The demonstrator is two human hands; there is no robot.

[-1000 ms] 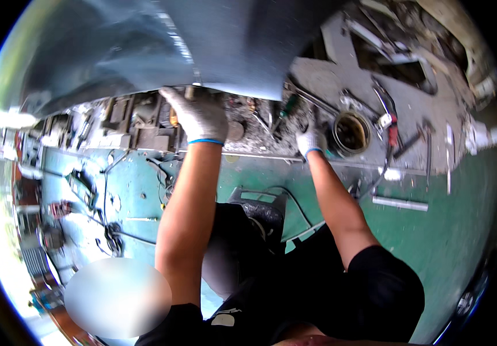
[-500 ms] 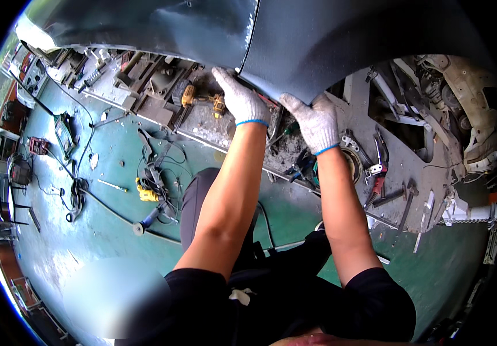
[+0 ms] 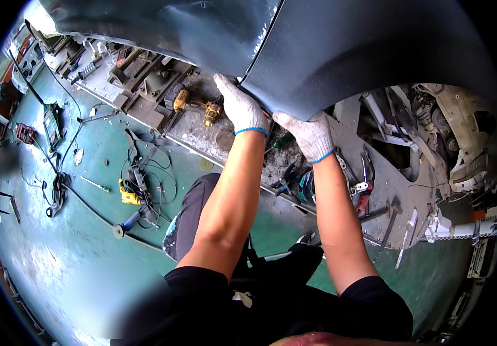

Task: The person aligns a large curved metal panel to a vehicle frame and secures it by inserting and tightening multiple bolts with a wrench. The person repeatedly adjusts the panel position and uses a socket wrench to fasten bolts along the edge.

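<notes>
A dark grey car fender (image 3: pixel 364 46) with a curved wheel arch spans the top right. It meets a dark, glossy door panel (image 3: pixel 162 26) at a narrow seam with chipped, whitish edges. Both my hands wear white knit gloves with blue cuffs. My left hand (image 3: pixel 242 109) is at the fender's lower corner just below the seam, one digit stretched up-left toward the door's bottom edge; its other fingers are partly hidden. Beside it, my right hand (image 3: pixel 308 134) grips the fender's lower tip by the arch, thumb to the left and fingertips hidden behind the metal.
Beneath the panels stands a dusty workbench (image 3: pixel 202 138) bearing a yellow cordless drill (image 3: pixel 180 100), pliers (image 3: pixel 365 173) and metal parts. On the green floor (image 3: pixel 87 190) lie a yellow corded tool (image 3: pixel 129 196), a screwdriver (image 3: pixel 95 184), a grinder (image 3: pixel 122 228) and trailing cables.
The view has shifted, so bench and floor items sit further left. Both hands stay at the fender's lower corner; my right hand appears slightly lower and closer to my left.
</notes>
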